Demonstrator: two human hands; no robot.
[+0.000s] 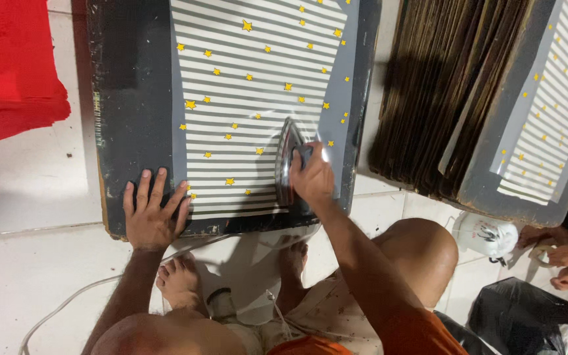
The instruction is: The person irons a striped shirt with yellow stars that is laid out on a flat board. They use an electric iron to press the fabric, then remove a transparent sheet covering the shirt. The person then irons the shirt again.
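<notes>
Right hand (311,176) grips iron (288,164); left hand (151,212) lies flat on board (133,98).

Place: a small floor-level workshop for pressing printed sheets.
Floor: white tiles (27,276), the person sitting on them.
Work surface: dark board (133,98) with striped, starred sheet (251,98).
Tool: iron (288,164).
Stock: card stack (442,92), red cloth (8,66).
</notes>
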